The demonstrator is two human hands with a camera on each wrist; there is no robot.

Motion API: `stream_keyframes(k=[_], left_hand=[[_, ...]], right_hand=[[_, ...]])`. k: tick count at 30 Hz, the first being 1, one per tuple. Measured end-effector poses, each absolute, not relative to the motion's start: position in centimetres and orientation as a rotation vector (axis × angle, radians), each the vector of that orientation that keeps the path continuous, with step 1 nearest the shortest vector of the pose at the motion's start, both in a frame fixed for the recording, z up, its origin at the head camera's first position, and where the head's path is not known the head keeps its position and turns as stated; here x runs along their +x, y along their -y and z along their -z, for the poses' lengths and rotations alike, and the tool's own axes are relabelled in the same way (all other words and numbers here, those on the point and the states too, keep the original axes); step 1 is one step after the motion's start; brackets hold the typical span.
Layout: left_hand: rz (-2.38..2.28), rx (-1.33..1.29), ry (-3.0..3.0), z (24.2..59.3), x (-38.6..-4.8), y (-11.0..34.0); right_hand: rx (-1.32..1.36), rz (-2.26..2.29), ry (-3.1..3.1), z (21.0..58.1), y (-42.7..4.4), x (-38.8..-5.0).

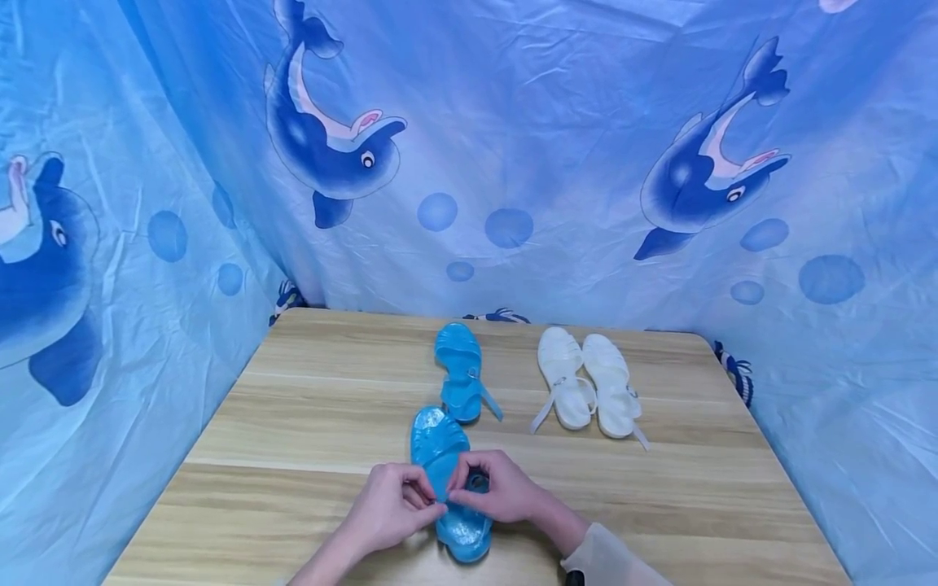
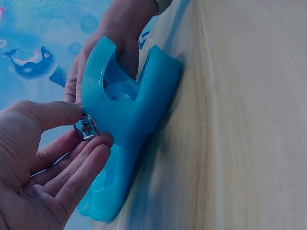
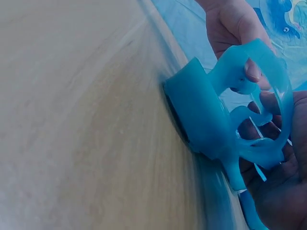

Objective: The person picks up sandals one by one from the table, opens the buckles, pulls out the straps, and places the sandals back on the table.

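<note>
On the table, a glossy blue jelly sandal (image 1: 438,435) lies between the two hands, its toe pointing away from me. My left hand (image 1: 392,506) is at its left side; thumb and fingers pinch around the small metal ring buckle (image 2: 86,127) on the side of the sandal. From the right, my right hand (image 1: 506,487) reaches over the sandal and pinches its thin blue strap (image 3: 283,103), which curves in a loop above the heel. The fingertips of both hands nearly meet over the sandal. The strap's tip is hidden by the fingers.
A second blue sandal (image 1: 459,358) lies just beyond, its strap (image 1: 491,402) sticking out right. Farther right, a pair of white sandals (image 1: 560,358) lies side by side with loose straps. The wooden table (image 1: 308,391) is bordered by a blue dolphin-print curtain (image 1: 572,106).
</note>
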State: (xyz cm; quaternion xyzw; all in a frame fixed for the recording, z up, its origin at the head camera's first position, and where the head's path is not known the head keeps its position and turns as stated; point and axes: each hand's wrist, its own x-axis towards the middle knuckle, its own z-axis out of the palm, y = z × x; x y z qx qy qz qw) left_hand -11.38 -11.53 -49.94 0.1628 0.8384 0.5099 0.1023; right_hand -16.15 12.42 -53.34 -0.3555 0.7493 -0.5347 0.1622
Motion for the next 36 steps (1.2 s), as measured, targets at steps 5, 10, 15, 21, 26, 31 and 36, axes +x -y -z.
stream_keyframes(k=[5, 10, 15, 21, 26, 31, 36], left_hand=[[-1.480, 0.469, -2.514, 49.8, -11.3, 11.5], [-1.431, 0.470, -2.560, 49.6, -11.3, 11.4], [-1.441, 0.429, -2.590, 48.9, -12.0, 11.8], [-1.382, 0.288, -2.843, 48.5, -16.0, 11.7], [-1.096, 0.262, -2.920, 50.3, -19.2, 11.8], [-1.092, 0.291, -2.853, 51.4, -20.2, 11.8], [-1.098, 0.221, -2.827, 50.5, -20.8, 12.6]], right_hand=[[-1.037, 1.520, -2.139, 53.2, -12.3, -16.2], [-1.049, 1.512, -2.170, 52.9, -12.0, -16.0], [-1.022, 1.527, -2.334, 52.3, -12.8, -15.3], [-0.895, 1.353, -2.583, 50.8, -14.8, -13.0], [-0.781, 1.028, -2.571, 50.3, -15.1, -10.0], [-0.731, 0.961, -2.568, 51.5, -13.2, -8.9], [-0.808, 0.953, -2.605, 51.4, -11.6, -9.8]])
